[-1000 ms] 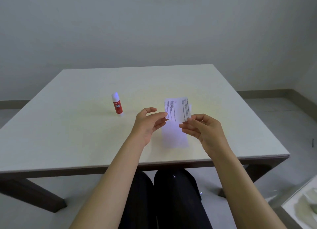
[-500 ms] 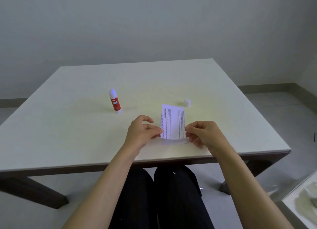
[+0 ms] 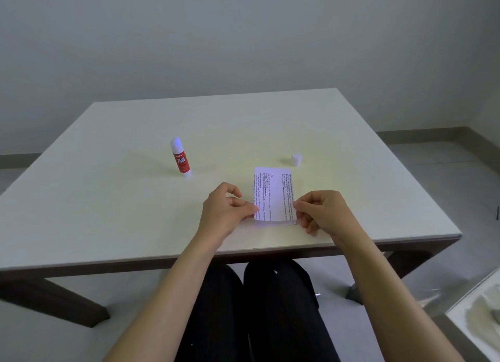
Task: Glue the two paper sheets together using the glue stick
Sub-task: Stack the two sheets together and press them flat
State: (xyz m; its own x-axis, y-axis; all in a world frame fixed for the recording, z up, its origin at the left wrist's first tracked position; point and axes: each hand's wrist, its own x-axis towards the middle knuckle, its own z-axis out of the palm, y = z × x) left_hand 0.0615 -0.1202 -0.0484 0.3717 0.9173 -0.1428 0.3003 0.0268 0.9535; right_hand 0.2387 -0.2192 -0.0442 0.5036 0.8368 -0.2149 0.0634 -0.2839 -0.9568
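A small printed paper sheet (image 3: 273,192) lies over a second white sheet (image 3: 281,222), of which only a thin strip shows at the near edge. My left hand (image 3: 226,212) pinches the printed sheet's left edge and my right hand (image 3: 322,212) pinches its right edge. The red glue stick (image 3: 180,157) stands upright and uncapped on the table (image 3: 108,199), far left of the sheets. Its white cap (image 3: 296,159) sits just behind the sheets to the right.
The table's near edge (image 3: 243,253) runs just below my hands, with my dark-clad legs (image 3: 257,307) under it. A pale surface (image 3: 476,315) shows at the bottom right corner. A grey wall stands behind the table.
Both hands brought the printed sheet down from mid-air toward me and laid it over the blank sheet on the table. The cap behind it came into view.
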